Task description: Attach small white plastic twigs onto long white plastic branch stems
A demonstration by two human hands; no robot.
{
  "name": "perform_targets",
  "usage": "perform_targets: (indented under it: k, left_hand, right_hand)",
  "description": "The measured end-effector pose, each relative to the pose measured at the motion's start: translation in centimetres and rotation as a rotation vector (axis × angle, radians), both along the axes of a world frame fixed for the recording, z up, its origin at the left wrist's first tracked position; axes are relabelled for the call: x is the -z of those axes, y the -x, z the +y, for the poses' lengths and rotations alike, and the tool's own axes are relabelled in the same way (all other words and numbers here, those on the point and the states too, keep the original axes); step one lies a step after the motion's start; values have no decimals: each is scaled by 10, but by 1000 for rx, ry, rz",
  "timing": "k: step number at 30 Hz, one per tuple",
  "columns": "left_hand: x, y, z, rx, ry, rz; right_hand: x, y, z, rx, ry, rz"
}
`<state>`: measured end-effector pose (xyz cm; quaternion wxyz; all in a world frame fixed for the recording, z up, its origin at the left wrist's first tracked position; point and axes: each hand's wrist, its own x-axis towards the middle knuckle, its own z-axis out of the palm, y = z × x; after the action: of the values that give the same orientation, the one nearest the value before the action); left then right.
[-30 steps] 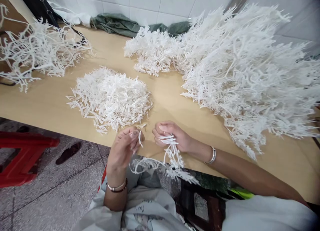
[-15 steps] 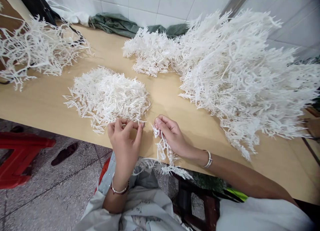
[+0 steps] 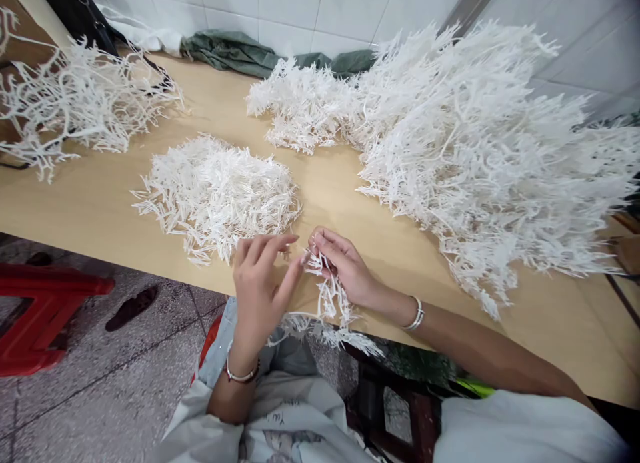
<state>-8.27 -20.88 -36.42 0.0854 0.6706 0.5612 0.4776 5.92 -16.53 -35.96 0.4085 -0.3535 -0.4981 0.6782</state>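
Observation:
My right hand is closed on a white branching plastic sprig, which hangs down over the table's front edge towards my lap. Just left of it, my left hand has its thumb and fingers apart, the thumb tip close to the sprig's upper end. Nothing can be made out between those fingers. Beyond my left hand lies a pile of small white pieces on the tan table.
A large heap of white sprigs covers the right side. Bare white stems lie at the far left. Green cloth runs along the tiled wall. A red stool stands on the floor at left.
My left hand has moved right, away from the pile towards the sprig, and its thumb and fingers have spread. My right hand has barely moved and still holds the sprig.

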Motion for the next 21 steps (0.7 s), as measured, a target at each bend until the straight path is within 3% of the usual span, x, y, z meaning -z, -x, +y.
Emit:
perform_targets:
  k: [3, 5, 13, 16, 21]
  left_hand:
    - [-2, 4, -1, 279, 66, -6]
    - [-1, 5, -1, 338, 79, -13]
    - [1, 7, -1, 396, 165, 54]
    - [2, 6, -3, 352, 150, -3]
    - [5, 2, -5, 249, 65, -196]
  right_hand:
    - [-1, -1, -2, -29, -10, 6]
    - [1, -3, -2, -27, -35, 1]
    - [4, -3, -4, -27, -111, -55]
    - [2, -2, -2, -40, -103, -33]
    - [1, -11, 8, -386, -49, 32]
